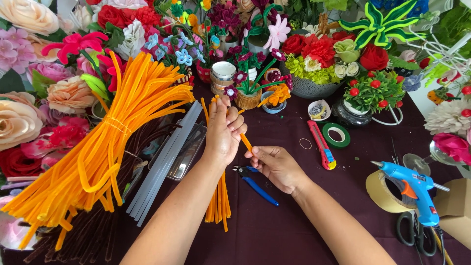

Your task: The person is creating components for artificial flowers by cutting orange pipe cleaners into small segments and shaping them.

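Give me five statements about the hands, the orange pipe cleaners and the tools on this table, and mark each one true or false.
1. Both the left hand and the right hand grip the same orange pipe cleaner. True.
2. The blue-handled pliers are held in the right hand. False: they lie on the dark cloth under the hands.
3. The big bundle of orange pipe cleaners lies left of the hands. True.
4. The blue glue gun lies among the flowers at far left. False: it stands at the right, by a tape roll.
5. The green tape roll is stacked on the red utility knife. False: it lies beside it.
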